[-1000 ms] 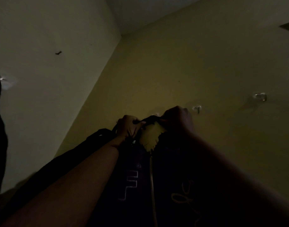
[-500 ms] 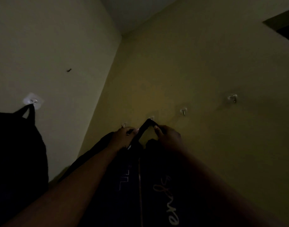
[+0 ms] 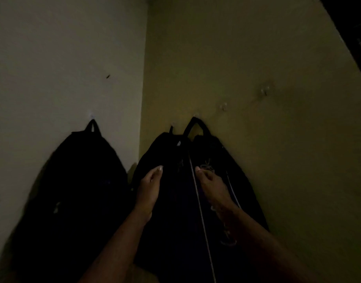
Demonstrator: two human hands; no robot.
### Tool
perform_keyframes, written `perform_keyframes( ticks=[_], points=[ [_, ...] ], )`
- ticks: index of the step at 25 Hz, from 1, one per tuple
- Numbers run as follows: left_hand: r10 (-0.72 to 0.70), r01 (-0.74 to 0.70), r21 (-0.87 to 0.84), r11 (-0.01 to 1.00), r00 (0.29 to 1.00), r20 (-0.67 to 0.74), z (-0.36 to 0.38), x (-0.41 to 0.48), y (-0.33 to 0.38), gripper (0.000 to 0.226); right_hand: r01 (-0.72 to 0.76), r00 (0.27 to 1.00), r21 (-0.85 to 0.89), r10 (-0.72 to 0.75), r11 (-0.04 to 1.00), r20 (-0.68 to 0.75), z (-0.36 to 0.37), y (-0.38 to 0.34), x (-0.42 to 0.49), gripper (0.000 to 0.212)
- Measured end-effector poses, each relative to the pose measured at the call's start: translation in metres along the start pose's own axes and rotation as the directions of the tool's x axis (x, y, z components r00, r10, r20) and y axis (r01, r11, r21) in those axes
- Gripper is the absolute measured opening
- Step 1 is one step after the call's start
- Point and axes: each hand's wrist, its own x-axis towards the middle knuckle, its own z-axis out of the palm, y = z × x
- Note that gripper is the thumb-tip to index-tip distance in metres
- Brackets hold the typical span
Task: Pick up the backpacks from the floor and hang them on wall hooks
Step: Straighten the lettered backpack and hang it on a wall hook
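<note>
Though loosely open and empty, left hand [image 3: 148, 186] and right hand [image 3: 210, 183] before the hanging backpack [image 3: 175, 211].

The backpacks [image 3: 73, 180] are showing matt dark cloth; the wall hooks [image 3: 265, 91] are glinting like glossy plastic against smooth, matt walls [image 3: 257, 48].

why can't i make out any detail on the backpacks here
Head view: light is very dim, so the backpack on the left wall reads as a flat black shape; in the same head view the free hook farthest right is smeared by blur.
</note>
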Motion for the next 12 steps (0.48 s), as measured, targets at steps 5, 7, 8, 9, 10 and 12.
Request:
perform_keyframes(
  ticks=[5, 7, 8, 9, 10, 12],
  points=[
    [-0.205, 0.204, 0.078, 0.976, 0.979, -0.001, -0.092, -0.132, -0.013, 0.044, -0.287, 0.929, 0.261, 0.201, 0.922, 0.311, 0.037, 0.001, -0.145, 0.044],
    [-0.264, 0.272, 0.132, 0.953, 0.962, -0.070, -0.127, -0.182, -0.010, 0.046, -0.369, 0.882, 0.311, 0.224, 0.876, 0.415, 0.048, -0.003, -0.189, 0.046],
    [-0.307, 0.329, 0.153, 0.932, 0.940, -0.151, -0.147, -0.210, -0.003, 0.047, -0.428, 0.846, 0.318, 0.252, 0.846, 0.470, 0.055, -0.006, -0.214, 0.047],
    [-0.322, 0.356, 0.160, 0.921, 0.925, -0.203, -0.161, -0.234, 0.003, 0.048, -0.456, 0.821, 0.317, 0.256, 0.832, 0.510, 0.063, -0.008, -0.235, 0.047],
    [-0.328, 0.373, 0.168, 0.913, 0.913, -0.243, -0.177, -0.261, 0.010, 0.047, -0.475, 0.793, 0.304, 0.252, 0.826, 0.555, 0.072, -0.010, -0.257, 0.049],
    [-0.331, 0.412, 0.184, 0.893, 0.875, -0.352, -0.206, -0.314, 0.028, 0.046, -0.540, 0.706, 0.268, 0.256, 0.798, 0.660, 0.088, -0.019, -0.299, 0.054]
  ],
)
